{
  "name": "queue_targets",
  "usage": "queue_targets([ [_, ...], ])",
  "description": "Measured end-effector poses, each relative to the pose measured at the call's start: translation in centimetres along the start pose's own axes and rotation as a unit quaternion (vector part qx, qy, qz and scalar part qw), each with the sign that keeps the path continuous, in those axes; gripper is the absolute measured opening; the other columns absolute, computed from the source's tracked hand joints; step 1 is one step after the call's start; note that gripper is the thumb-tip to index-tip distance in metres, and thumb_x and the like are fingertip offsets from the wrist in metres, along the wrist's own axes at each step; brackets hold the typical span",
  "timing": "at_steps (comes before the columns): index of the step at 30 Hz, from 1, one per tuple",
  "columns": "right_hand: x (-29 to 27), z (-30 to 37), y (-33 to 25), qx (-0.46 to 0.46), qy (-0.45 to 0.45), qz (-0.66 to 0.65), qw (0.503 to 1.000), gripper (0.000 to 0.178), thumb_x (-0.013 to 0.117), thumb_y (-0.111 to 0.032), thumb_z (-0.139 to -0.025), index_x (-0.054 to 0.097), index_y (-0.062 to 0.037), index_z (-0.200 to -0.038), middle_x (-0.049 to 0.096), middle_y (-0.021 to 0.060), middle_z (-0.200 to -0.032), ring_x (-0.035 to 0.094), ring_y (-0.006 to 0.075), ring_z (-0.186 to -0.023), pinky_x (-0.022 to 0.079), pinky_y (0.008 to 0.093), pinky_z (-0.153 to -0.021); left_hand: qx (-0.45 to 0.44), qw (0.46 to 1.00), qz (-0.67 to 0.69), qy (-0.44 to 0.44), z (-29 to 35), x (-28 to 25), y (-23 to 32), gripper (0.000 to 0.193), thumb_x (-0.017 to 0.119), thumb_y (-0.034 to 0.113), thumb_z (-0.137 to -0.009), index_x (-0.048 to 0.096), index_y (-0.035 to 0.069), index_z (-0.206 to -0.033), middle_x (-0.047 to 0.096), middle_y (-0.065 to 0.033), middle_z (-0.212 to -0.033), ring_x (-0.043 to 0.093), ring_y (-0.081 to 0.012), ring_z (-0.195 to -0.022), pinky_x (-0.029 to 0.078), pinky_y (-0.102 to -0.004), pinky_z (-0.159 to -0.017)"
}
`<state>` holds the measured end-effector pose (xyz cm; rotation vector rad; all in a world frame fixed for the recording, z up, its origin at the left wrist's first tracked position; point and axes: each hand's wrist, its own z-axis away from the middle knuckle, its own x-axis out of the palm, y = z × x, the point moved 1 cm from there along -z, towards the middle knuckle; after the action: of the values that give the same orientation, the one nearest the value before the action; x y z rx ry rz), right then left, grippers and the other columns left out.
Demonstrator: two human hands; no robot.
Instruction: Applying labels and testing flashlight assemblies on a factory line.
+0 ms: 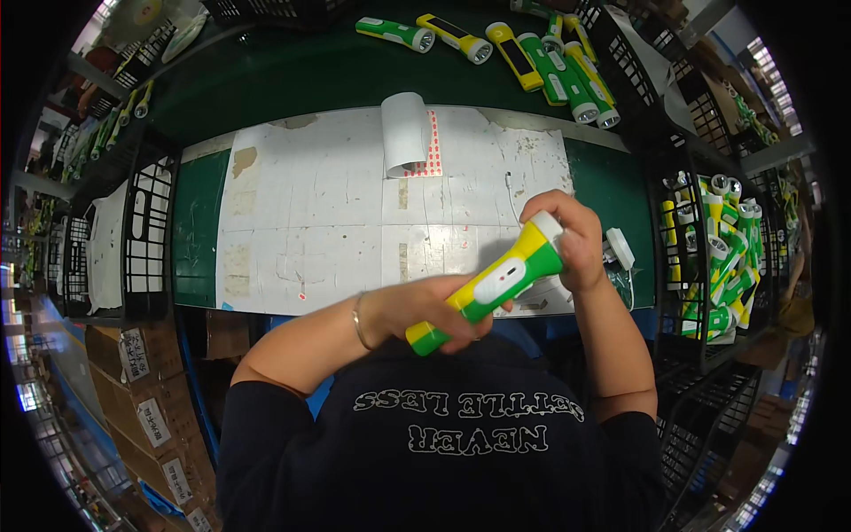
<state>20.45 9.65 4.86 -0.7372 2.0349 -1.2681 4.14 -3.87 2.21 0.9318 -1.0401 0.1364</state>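
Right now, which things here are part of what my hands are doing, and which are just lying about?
In hand:
green and yellow flashlight, held by left hand and right hand

Lying about:
sticker roll
flashlights at the table's back
crate of flashlights

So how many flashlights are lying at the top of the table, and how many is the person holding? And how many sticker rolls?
Flashlights lying loose on the green belt at the top: about 7 (first one; the right ones overlap)
Flashlight in both hands, left hand, right hand: 1
Sticker roll: 1
Total: about 9
The crate holds more flashlights, too piled to count.
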Motion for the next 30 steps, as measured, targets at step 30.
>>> queue_targets([
  [30, -0.6, 0.8, 4.4, 0.265, 0.107, 0.005, 0.958, 0.049, 0.030, -0.044, -0.095, 0.057, -0.0040, -0.102, 0.047, 0.0016, -0.052, 0.029, 0.0043, -0.042, 0.023, 0.0207, -0.043, 0.187, 0.933, 0.004, 0.306, -3.3, -3.7, 1.5, 0.025, 0.047, 0.028, -0.094, 0.043, 0.008, -0.109, 0.057, -0.0077, -0.087, 0.057, -0.0151, -0.071, 0.052, -0.0304, -0.060],
])
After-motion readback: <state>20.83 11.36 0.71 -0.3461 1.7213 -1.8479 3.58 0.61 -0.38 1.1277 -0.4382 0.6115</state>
